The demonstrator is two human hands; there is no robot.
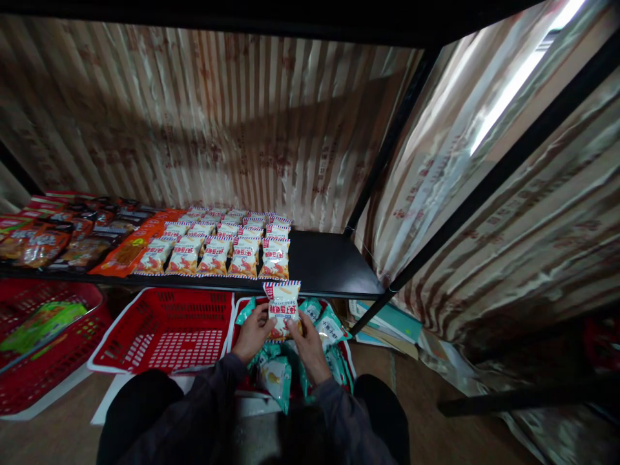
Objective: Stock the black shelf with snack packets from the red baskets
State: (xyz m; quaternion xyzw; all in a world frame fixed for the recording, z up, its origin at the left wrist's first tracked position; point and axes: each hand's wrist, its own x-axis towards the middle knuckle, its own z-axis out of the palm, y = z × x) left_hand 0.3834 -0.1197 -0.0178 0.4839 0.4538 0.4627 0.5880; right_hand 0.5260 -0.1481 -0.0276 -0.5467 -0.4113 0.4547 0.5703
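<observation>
A white and orange snack bag with a striped top edge is held upright between my two hands, over a red basket. My left hand grips its left side, and my right hand grips its lower right side. Green snack bags fill the basket beneath my hands. Just beyond, on the black shelf, several matching white and orange bags stand in rows, with the nearest column's bag at the right end.
An orange packet and dark packets lie on the shelf's left part. Below are a red basket with nothing in it and another holding green packets. A black post and flat cardboard are at the right.
</observation>
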